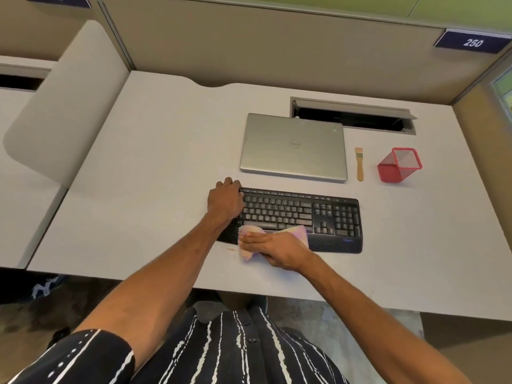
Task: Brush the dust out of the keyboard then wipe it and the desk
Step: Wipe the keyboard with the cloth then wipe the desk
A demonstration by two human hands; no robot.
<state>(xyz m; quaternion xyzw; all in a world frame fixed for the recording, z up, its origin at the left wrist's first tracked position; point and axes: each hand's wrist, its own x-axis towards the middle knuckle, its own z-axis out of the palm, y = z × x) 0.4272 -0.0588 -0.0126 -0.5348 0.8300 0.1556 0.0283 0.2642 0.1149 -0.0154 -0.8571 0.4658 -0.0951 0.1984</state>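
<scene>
The pale grey bench fills the cubicle, carrying everything from its near edge to the open cable tray at the back right; a closed silver laptop lies toward the back, right of centre, and just in front of it, apart from it, sits the black full-size keyboard, close to the near edge; the red wire-mesh pen holder lies tipped on its side toward the right edge, and the small wooden-handled brush rests between it and the laptop, untouched by either hand, so the brushing looks finished and the wiping step is in hand; the left hand is arched over the keyboard's far left corner, fingers curled down onto it to pin it in place; the right hand lies flat, palm down, fingers straight and together, pressing a crumpled pink and yellow cloth onto the palm rest at the keyboard's near left, the cloth spilling partly onto the bench; the next move likely calls for sweeping the cloth rightward along the keys while the left hand holds firm, then over the bare bench.
</scene>
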